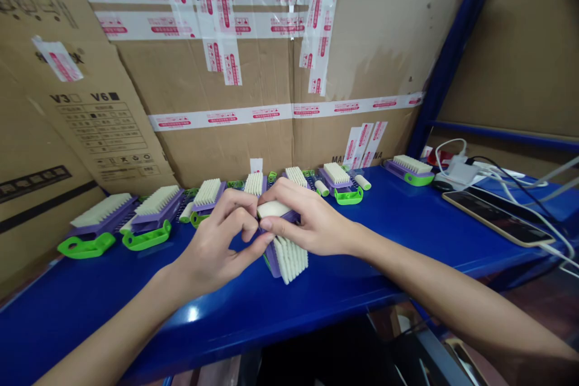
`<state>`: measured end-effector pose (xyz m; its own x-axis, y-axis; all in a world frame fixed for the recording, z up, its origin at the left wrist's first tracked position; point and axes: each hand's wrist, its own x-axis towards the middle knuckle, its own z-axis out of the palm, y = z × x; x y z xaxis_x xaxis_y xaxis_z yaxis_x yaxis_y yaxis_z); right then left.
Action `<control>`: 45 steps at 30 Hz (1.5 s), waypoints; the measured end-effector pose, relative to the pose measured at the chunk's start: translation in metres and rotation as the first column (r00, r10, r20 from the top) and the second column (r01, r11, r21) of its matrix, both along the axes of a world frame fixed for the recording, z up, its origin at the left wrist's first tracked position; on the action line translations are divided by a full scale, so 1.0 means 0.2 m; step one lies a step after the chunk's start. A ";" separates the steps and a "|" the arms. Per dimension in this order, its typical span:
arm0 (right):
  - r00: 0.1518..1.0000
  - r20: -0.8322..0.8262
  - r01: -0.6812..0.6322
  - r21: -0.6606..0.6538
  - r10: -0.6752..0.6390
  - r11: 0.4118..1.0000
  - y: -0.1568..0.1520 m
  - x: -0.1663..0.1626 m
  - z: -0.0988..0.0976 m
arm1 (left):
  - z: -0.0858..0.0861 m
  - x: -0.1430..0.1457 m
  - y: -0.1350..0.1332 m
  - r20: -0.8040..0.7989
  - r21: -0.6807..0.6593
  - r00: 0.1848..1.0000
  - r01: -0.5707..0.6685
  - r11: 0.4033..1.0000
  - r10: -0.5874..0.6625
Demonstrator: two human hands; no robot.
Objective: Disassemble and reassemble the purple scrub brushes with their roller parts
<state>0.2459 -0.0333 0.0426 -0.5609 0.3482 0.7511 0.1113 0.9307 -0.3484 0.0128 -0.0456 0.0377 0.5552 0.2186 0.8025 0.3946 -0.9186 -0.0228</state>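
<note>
Held between left hand (217, 241) and right hand (312, 223), above the middle of the table (398, 235): one brush (287, 253), bristles toward the front edge. Behind the hands, along the table's back: a row of brushes (158, 208), running left to right, bristles up. Behind that row, leaning upright: cardboard boxes (253, 72). At the row's right end, one more brush (409, 169). Further right, on the table: a phone (493, 217), cables (520, 184) and a charger (459, 172) just behind it.

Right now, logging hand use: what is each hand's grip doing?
Left hand: closed on the purple brush, fingers curled at its top.
Right hand: closed on the same brush from the other side.
</note>
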 end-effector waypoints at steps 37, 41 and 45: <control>0.995 -0.097 0.015 0.020 -0.013 1.000 0.00 -0.01 -0.06 | -0.05 0.02 0.01 0.081 0.089 0.997 -0.015 0.996 0.008; 0.992 -0.116 0.043 0.023 -0.040 0.999 -0.01 -0.01 -0.07 | -0.08 0.02 0.01 0.121 0.133 0.993 -0.034 0.991 0.018; 0.991 -0.120 0.058 0.011 -0.056 0.998 -0.01 -0.01 -0.08 | -0.10 0.01 0.02 0.131 0.167 0.991 -0.049 0.985 0.027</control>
<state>0.2436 -0.0353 0.0273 -0.4463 0.3657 0.8168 0.1224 0.9291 -0.3491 0.0148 -0.0412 0.0177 0.4393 0.0923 0.8936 0.4385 -0.8902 -0.1237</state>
